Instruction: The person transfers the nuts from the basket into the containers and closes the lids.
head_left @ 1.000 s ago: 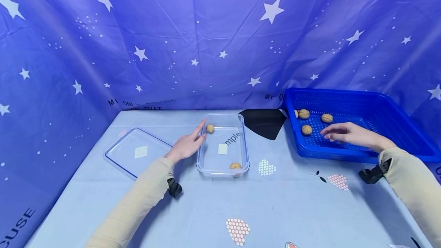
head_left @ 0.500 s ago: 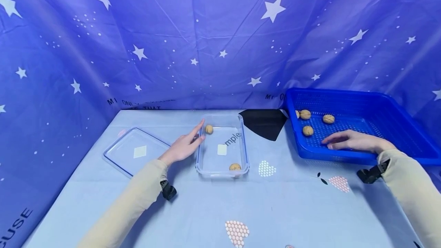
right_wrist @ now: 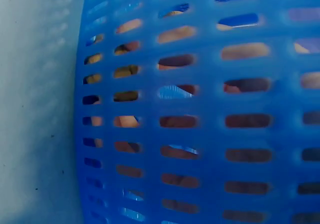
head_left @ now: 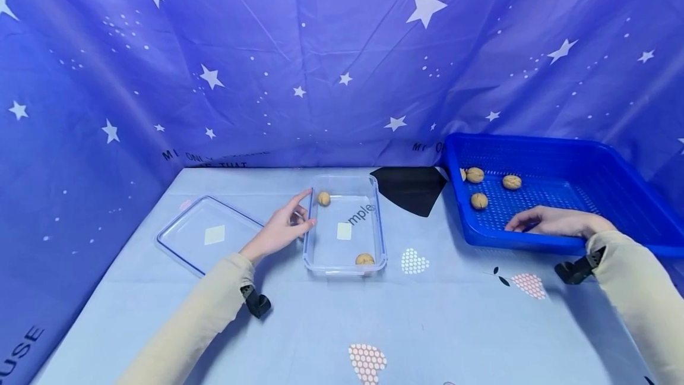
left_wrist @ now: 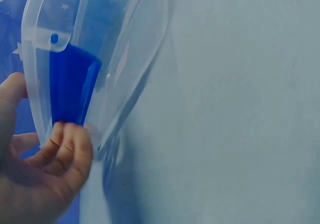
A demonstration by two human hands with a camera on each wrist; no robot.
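A clear plastic food container point(head_left: 344, 263) stands on the table with one walnut point(head_left: 323, 198) at its far left and another walnut point(head_left: 365, 259) near its front wall. My left hand point(head_left: 278, 227) is at its left side, index finger and thumb at the rim. In the left wrist view, bent fingers point(left_wrist: 75, 144) touch the outside beside a blue clip point(left_wrist: 72, 89). My right hand point(head_left: 563, 221) reaches down inside the blue basket point(head_left: 497, 239), fingers curled. Through the basket's slots, a walnut point(right_wrist: 126, 71) shows between those fingers; the hand hides it in the head view.
Several walnuts point(head_left: 479, 201) lie in the left part of the basket. The container's lid point(head_left: 184, 260), clear with a blue edge, lies left of my left hand. A starry blue curtain point(head_left: 342, 46) hangs behind the light blue tabletop point(head_left: 427, 325).
My right hand has sunk lower into the basket, covering the walnut that showed under it, and its fingers have curled. My left fingers have drawn back from over the container to its side.
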